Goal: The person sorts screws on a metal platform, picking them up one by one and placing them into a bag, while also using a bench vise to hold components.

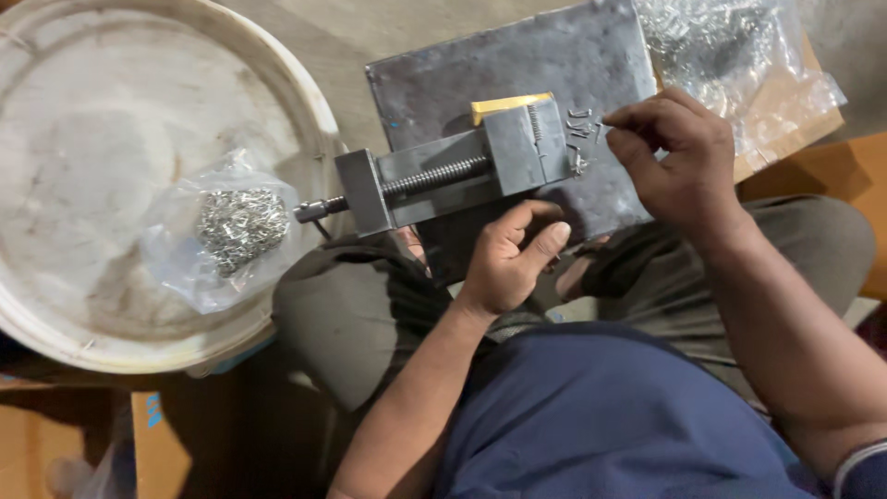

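The person wears a dark blue shirt (pixel 601 416), olive-grey trousers (pixel 342 314) and bare forearms.

white tub (pixel 305 102) running off the top and left edges | upper bag of metal bits (pixel 730 46) being cut by the top edge | small parts by the right hand (pixel 679 157) staying too tiny to tell | left hand (pixel 508 259) covering the steel plate's (pixel 517 65) near edge

white tub lid (pixel 305 92) | bagged metal bits (pixel 236 226) | clear bag (pixel 730 46) | cardboard (pixel 157 434)
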